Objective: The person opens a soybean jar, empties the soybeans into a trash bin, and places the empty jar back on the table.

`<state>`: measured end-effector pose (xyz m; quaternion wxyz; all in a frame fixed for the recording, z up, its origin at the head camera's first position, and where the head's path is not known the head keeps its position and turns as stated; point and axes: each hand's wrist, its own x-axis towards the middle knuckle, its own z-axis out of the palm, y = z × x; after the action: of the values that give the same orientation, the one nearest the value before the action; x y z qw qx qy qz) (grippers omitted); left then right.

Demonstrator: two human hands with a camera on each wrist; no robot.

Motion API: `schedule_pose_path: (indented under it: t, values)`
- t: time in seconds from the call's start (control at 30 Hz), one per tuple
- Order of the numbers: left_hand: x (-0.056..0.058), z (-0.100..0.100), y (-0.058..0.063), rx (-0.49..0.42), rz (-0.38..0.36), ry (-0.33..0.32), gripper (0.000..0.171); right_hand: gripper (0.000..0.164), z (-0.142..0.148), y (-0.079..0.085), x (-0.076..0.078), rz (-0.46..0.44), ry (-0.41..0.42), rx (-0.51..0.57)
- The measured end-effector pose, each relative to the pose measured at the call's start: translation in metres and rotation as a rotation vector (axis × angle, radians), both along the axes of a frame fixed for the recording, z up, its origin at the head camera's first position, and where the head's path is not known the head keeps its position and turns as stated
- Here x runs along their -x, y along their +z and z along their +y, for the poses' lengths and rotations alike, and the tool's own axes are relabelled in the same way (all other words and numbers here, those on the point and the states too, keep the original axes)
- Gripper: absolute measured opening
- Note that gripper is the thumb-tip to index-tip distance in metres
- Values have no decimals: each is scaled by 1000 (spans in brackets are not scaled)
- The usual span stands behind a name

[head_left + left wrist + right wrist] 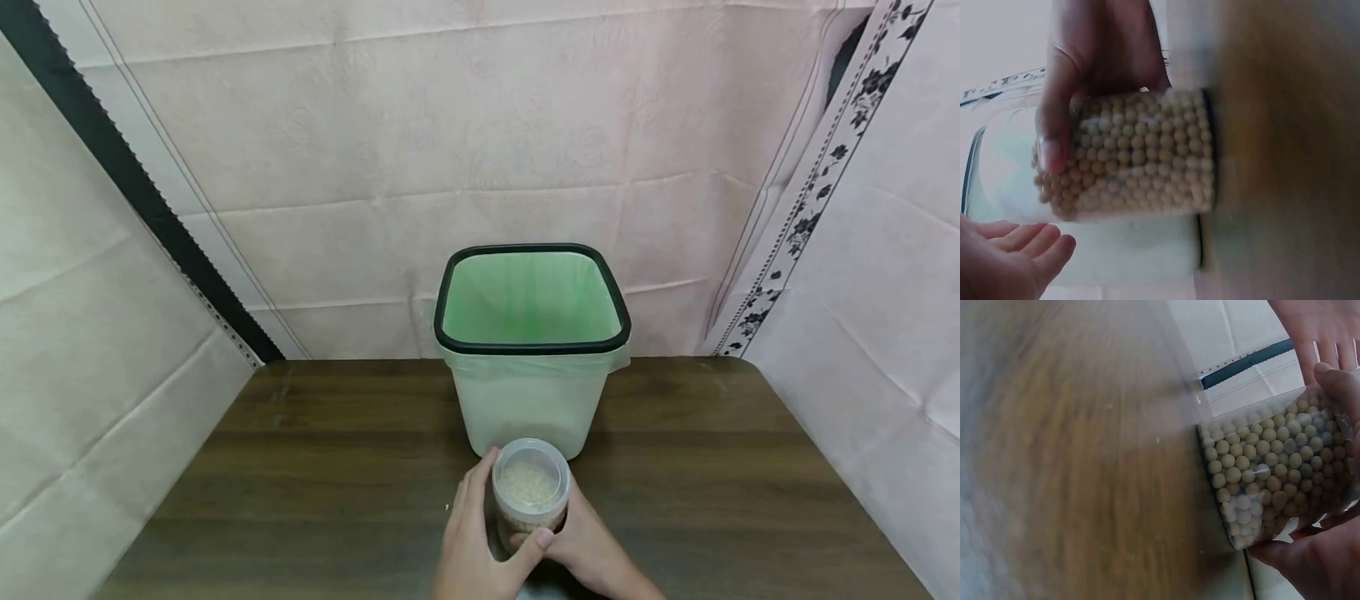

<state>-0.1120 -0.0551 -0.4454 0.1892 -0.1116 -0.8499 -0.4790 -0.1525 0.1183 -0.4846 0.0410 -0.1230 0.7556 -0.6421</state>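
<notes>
In front of a pale green bin [536, 392] with a black rim, a clear jar [531, 479] of round beige soybeans [1141, 147] is held roughly upright. My right hand [596, 542] grips it, the thumb across its side and the fingers around it. My left hand [476, 546] is at the jar's left side. In the left wrist view its fingers [1035, 244] lie fairly straight beside the jar. Both wrist views show the jar's bottom close to the tabletop. I cannot tell whether its pale top is a lid.
The brown wooden table [337, 467] runs back to a cream cloth backdrop [465, 150]. Cloth side panels [97, 358] rise on the left and right. The bin stands near the table's back edge, a thin liner showing under its rim.
</notes>
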Motion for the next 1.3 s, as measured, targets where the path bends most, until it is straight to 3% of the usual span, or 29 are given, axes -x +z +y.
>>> schedule_pose_path:
  t: [0.1, 0.17, 0.43, 0.53, 0.6, 0.7, 0.9, 1.1, 1.2, 1.3]
  values:
    - [1, -9, 3, 76, 87, 23, 84, 98, -2, 2, -1, -29, -5, 4]
    - [9, -16, 7, 99, 119, -18, 78, 98, -1, 3, 0, -18, 0, -19]
    - [62, -19, 22, 177, 208, -385, 53, 102, 0, 3, 7, -22, 98, 24]
    - [73, -15, 24, 179, 200, -486, 47, 104, 0, 1, 8, 18, 111, 16]
    - [74, -14, 24, 178, 176, -512, 44, 106, -1, 0, 8, 32, 120, 13]
    - [69, -15, 25, 195, 145, -497, 47, 110, -3, -1, 8, 35, 119, 14]
    - [50, -25, 27, 310, 136, -374, 64, 107, -3, 1, 8, 50, 102, -17]
    - [36, -42, 26, 396, 266, -240, 76, 98, -2, 5, 6, 16, 96, -11]
    - [36, -45, 24, 393, 355, -196, 74, 98, 1, 6, 6, 26, 89, 5]
    - [41, -41, 23, 395, 386, -187, 72, 99, 4, 5, 6, 35, 92, 17]
